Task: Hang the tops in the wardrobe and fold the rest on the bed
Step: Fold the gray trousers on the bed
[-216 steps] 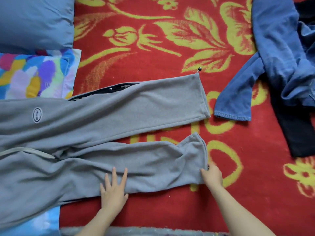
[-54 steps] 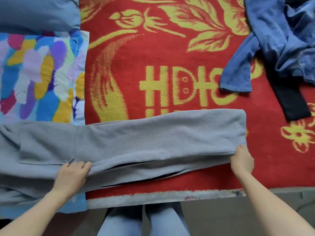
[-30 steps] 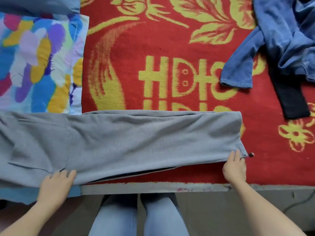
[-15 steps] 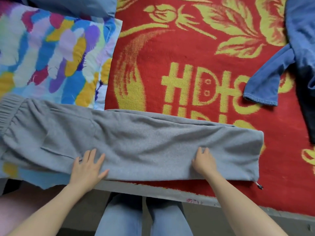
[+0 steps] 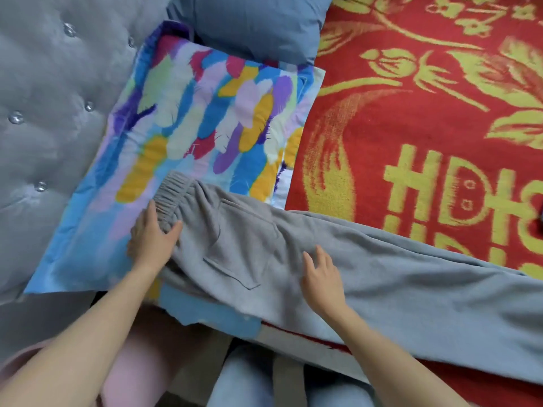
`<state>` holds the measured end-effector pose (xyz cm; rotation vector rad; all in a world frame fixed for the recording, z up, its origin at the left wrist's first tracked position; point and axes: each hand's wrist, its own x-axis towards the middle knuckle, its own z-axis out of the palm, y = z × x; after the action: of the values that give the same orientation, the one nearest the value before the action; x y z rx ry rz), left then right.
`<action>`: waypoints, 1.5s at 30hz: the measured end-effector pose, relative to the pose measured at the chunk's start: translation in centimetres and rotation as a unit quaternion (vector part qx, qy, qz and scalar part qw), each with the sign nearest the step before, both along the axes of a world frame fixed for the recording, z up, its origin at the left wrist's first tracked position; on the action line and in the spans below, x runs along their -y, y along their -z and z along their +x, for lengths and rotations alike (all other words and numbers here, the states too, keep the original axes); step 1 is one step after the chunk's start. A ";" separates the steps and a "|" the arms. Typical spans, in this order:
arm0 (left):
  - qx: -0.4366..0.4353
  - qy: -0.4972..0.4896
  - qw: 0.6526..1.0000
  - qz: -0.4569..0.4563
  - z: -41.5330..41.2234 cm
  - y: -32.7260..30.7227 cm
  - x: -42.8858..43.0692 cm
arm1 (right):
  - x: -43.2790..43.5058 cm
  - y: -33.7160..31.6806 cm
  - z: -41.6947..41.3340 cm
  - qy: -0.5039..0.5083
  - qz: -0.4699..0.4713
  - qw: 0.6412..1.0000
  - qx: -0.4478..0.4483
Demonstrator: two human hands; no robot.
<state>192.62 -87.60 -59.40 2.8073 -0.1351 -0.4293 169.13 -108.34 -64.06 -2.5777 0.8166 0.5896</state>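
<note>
Left grip (image 5: 152, 239) at grey trousers (image 5: 411, 283) waistband (image 5: 172, 195); right grip (image 5: 321, 277) atop.

Two arms, bare from hand to picture edge. Left arm (image 5: 73, 342) at 7 o'clock, right arm (image 5: 396, 356) at 5 o'clock. Left hand (image 5: 152, 239) and right hand (image 5: 321, 277) bare too. Light blue jeans (image 5: 235, 383) on both legs at 6 o'clock, thin gap between legs. Soft pink cloth (image 5: 138, 362) at 7 o'clock, just beside left arm. Maybe top, cannot tell.
</note>
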 end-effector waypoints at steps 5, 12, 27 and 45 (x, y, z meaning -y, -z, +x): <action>-0.139 -0.043 0.972 -0.183 4.0 -0.6 -1.7 | -6.4 -0.8 6.6 -0.031 0.022 0.998 0.060; -0.038 0.001 0.975 -0.220 5.0 -3.8 -6.3 | -5.4 -0.3 6.1 0.041 0.039 0.998 0.035; 0.031 0.342 0.913 0.221 -2.8 2.0 -1.9 | -4.4 1.7 0.8 0.005 0.072 0.994 -0.079; -0.107 0.527 0.811 0.230 -27.5 4.3 19.7 | 15.2 0.6 -30.5 0.487 0.002 0.864 -0.128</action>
<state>165.14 -107.33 -63.74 2.7940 -1.7859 -1.1176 138.60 -123.49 -64.71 -1.7151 1.9828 0.5724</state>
